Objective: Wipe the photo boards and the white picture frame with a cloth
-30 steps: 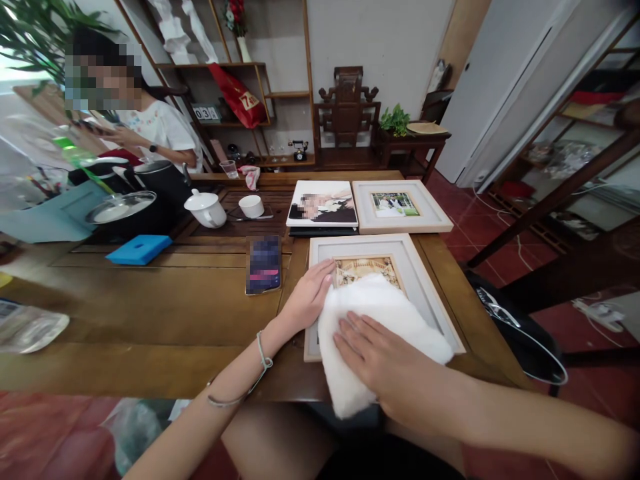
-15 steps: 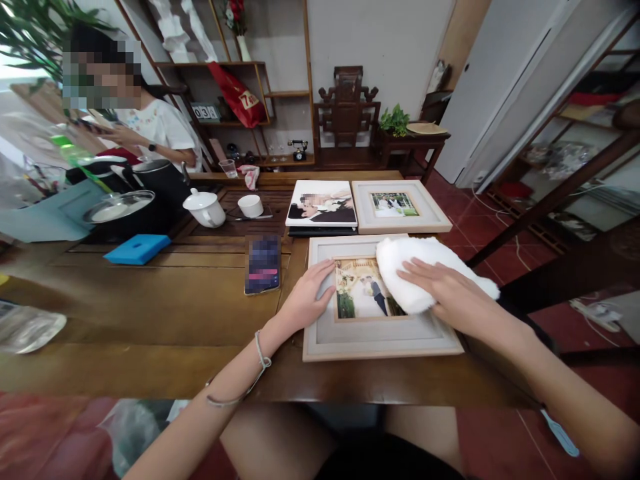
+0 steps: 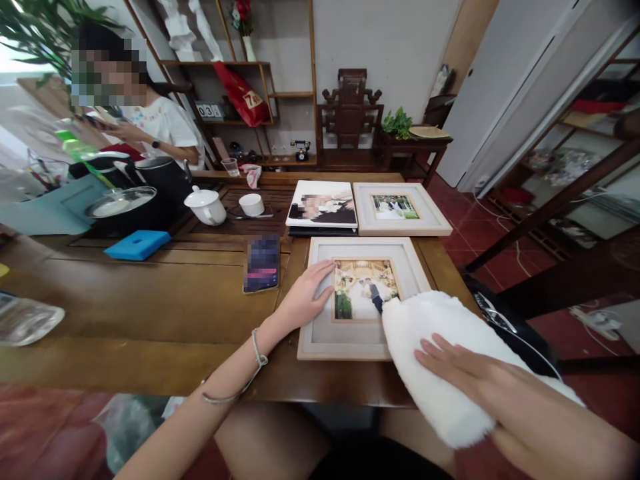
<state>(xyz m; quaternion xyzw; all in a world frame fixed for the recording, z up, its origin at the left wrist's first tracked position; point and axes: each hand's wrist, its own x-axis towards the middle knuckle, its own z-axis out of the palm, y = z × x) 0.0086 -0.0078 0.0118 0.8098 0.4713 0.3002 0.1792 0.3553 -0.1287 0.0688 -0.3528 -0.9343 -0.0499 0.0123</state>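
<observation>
A light wooden picture frame [image 3: 367, 339] with a pale grey mat lies on the table before me, a wedding photo at its centre. My left hand [image 3: 309, 291] rests on its left part, fingers stretched flat and tips at the photo's edge, gripping nothing. A fluffy white towel [image 3: 425, 327] covers the frame's lower right corner and hangs past the table's front edge. Over that towel lies my right hand [image 3: 450, 363], holding it from above, with the thumb side partly hidden.
Behind are a photo album [image 3: 323, 205] and a second framed photo [image 3: 405, 210]. Left are a phone [image 3: 262, 263], a blue block [image 3: 138, 245], a lidded white cup [image 3: 205, 205], a small bowl [image 3: 251, 205] and a pot [image 3: 123, 207]. A person [image 3: 160, 127] sits at the far left.
My right hand has drawn the towel down and right, from the photo's right side to the frame's lower right corner, uncovering more of the photo. My left hand stays on the frame.
</observation>
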